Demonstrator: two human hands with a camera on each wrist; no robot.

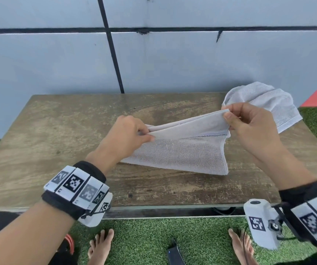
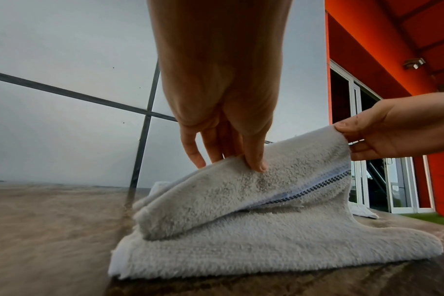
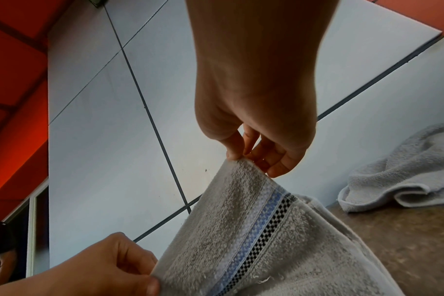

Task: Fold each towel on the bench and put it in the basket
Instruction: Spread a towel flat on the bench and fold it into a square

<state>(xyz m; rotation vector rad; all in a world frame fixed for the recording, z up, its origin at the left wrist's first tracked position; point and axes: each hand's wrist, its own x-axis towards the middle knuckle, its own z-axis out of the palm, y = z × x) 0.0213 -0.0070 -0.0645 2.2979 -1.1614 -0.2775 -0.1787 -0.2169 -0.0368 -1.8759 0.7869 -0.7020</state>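
A pale grey towel point(image 1: 180, 153) with a blue and black checked stripe point(image 3: 256, 230) lies partly folded in the middle of the wooden bench point(image 1: 58, 131). My left hand point(image 1: 127, 134) pinches the left corner of its raised upper layer. My right hand point(image 1: 249, 127) pinches the right corner a little higher above the bench. Between the two hands the layer is stretched, while the lower layer point(image 2: 266, 244) lies flat on the wood. A second towel point(image 1: 265, 100), crumpled, sits at the bench's far right corner, behind my right hand. No basket is in view.
The bench stands against a pale panelled wall point(image 1: 58, 64) on green artificial grass point(image 1: 154, 241). My bare feet point(image 1: 100, 243) are at the near edge, with a dark object point(image 1: 175, 255) on the grass between them. An orange wall point(image 2: 393, 60) rises to the right.
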